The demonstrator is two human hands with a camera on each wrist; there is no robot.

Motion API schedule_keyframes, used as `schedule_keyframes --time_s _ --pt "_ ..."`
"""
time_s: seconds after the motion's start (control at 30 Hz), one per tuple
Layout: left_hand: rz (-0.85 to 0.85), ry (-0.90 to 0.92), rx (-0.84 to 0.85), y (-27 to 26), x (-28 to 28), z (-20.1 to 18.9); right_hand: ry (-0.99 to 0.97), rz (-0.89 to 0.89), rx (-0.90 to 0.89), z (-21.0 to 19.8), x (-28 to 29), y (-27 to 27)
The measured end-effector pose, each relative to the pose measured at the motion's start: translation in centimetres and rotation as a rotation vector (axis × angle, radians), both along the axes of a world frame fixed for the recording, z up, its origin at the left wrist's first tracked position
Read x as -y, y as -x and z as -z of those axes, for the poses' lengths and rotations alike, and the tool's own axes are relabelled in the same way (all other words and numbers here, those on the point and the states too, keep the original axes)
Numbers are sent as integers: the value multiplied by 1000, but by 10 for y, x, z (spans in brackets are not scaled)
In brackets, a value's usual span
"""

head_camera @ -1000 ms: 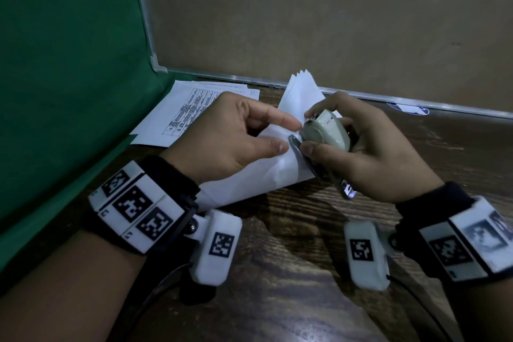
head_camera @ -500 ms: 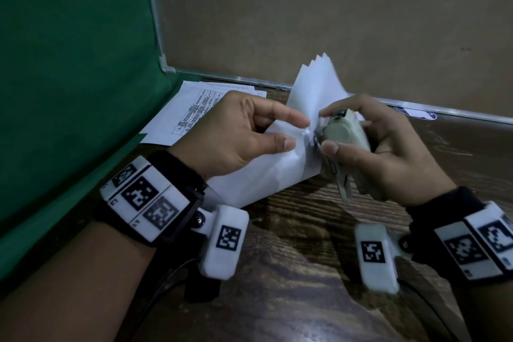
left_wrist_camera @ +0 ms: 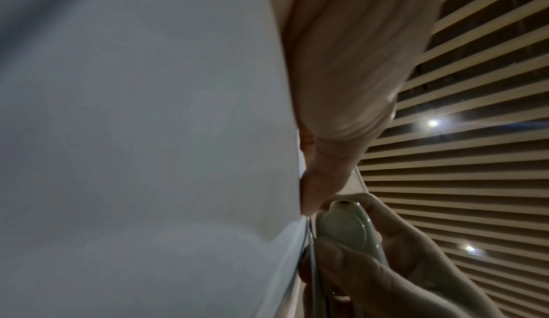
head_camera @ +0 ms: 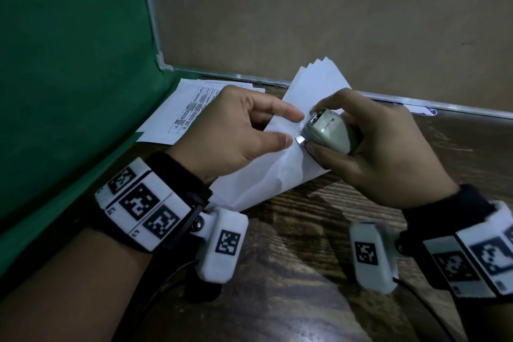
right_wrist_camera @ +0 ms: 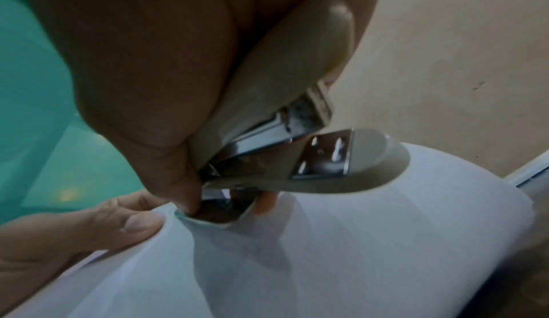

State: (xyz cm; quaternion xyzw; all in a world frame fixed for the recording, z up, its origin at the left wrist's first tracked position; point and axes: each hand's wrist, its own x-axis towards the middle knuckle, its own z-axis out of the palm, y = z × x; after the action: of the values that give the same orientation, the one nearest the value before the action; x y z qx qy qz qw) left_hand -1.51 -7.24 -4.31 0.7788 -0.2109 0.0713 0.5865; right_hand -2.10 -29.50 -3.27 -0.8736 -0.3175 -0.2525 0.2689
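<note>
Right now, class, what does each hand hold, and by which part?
The left hand pinches the stack of white sheets at its edge, beside the stapler. The right hand grips the stapler round its body.

The left hand (head_camera: 230, 130) pinches with thumb and forefinger; the right hand (head_camera: 383, 147) (fingers curled tight) grips, fingertips nearly meeting.

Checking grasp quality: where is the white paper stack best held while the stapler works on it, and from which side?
Pinch the paper stack at its edge beside the stapler, coming from the person's left, opposite the right hand. The sheets are thin, buckle there and fan apart at the far corner, so a close grip, as the left hand has, likely keeps them aligned.
</note>
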Motion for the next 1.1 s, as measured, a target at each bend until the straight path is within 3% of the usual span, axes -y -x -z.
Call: schedule_keyframes --time_s 1.1 --pt "-101 -31 -24 2 14 7 38 24 29 1 3 -2"
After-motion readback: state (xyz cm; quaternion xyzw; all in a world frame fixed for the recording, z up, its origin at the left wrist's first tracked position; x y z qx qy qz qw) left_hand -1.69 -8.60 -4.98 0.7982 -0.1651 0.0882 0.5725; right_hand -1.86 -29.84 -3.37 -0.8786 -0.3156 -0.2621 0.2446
